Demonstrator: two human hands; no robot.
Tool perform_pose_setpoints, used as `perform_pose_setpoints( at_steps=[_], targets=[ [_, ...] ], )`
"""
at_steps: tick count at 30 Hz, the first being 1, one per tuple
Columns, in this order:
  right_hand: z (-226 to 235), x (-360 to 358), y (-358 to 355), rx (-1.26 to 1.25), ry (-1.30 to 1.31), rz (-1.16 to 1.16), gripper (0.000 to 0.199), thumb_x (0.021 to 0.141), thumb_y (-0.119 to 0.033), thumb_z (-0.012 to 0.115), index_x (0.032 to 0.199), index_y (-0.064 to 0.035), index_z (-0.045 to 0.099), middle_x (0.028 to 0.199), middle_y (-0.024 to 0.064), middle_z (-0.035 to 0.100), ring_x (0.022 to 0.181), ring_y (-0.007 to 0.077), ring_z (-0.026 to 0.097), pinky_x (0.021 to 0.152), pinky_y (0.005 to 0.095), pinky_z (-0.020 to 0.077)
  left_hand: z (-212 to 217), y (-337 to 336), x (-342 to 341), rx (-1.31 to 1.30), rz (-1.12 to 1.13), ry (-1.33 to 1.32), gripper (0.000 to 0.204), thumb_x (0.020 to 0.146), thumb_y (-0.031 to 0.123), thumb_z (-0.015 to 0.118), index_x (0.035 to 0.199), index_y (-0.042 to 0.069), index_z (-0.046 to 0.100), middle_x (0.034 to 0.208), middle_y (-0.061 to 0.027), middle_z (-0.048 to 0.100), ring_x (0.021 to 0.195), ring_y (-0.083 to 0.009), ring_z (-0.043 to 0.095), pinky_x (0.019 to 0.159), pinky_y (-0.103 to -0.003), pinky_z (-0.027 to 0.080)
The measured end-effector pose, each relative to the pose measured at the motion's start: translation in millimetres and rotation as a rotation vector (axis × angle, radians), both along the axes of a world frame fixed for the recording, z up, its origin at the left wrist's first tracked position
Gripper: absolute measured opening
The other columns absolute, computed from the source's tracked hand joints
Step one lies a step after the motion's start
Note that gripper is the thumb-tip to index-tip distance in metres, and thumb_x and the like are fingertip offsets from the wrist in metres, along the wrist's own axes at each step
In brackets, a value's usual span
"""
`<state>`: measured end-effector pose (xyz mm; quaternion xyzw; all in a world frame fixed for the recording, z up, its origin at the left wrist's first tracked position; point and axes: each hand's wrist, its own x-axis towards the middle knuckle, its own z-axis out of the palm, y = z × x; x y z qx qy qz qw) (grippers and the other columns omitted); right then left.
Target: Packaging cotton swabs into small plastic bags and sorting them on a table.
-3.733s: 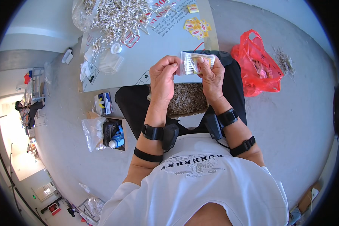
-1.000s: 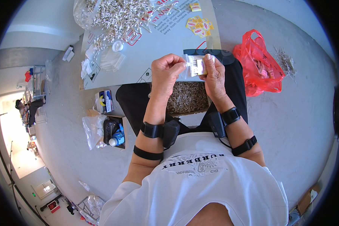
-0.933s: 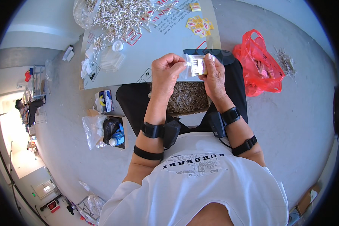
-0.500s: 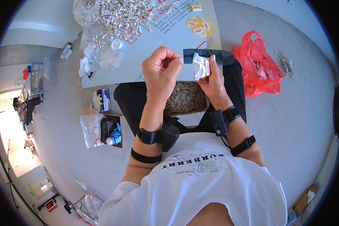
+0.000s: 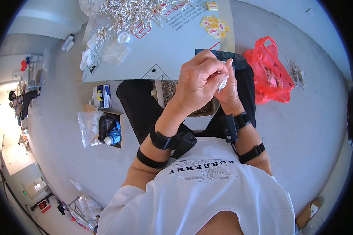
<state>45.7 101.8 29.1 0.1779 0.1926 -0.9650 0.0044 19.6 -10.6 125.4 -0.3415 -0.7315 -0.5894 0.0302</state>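
We are in a workshop: small metal parts heaped on the surface, bags on the floor.

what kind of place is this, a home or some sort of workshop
Probably a small packing or assembly workshop, not a home. A low table holds a heap of small white stick-like parts, a box of loose pieces sits on the person's lap, and a red plastic bag lies on bare concrete floor.
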Motion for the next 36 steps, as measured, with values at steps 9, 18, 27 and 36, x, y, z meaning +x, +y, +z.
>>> perform_pose_setpoints(
  at_steps=[9, 18, 27, 36],
  targets=[
    [-12, 0, 14, -0.197, 0.232, 0.159, 0.054, 0.09, -0.06, 0.039, 0.073, -0.0092, 0.046, 0.058, -0.0003, 0.032, 0.053, 0.0105, 0.029, 0.044, 0.023, 0.0253, 29, -22, -6, 0.198, 0.039, 0.056, 0.012, 0.072, -0.005, 0.069, 0.078, 0.0, 0.06, 0.073, -0.0036, 0.058, 0.059, -0.0094, 0.052, 0.053, -0.021, 0.041],
    [-19, -5, 18, -0.238, 0.259, 0.178, 0.052, 0.091, -0.059, 0.037, 0.072, -0.0106, 0.042, 0.059, -0.0005, 0.032, 0.053, 0.0104, 0.03, 0.046, 0.023, 0.0269, -38, -59, -4, -0.231, -0.061, -0.335, 0.008, 0.072, -0.003, 0.063, 0.078, -0.001, 0.057, 0.068, -0.0041, 0.054, 0.058, -0.01, 0.052, 0.052, -0.023, 0.04],
    [-29, -3, 23, -0.162, 0.16, 0.155, 0.05, 0.093, -0.056, 0.035, 0.077, -0.0095, 0.045, 0.059, 0.0017, 0.034, 0.053, 0.0118, 0.032, 0.045, 0.0232, 0.0272, -108, -80, -104, -0.306, 0.398, -0.241, 0.006, 0.076, 0.005, 0.06, 0.076, 0.0, 0.06, 0.065, -0.0128, 0.06, 0.058, -0.0204, 0.059, 0.056, -0.031, 0.046],
    [-31, -5, 23, -0.059, 0.01, 0.113, 0.049, 0.094, -0.055, 0.036, 0.079, -0.0108, 0.051, 0.058, 0.0014, 0.036, 0.052, 0.0118, 0.033, 0.044, 0.0234, 0.0257, -122, -55, -225, -0.803, 0.735, -0.183, 0.029, 0.071, 0.028, 0.065, 0.081, 0.0, 0.065, 0.085, -0.02, 0.066, 0.083, -0.0356, 0.064, 0.073, -0.044, 0.05]
  ],
)
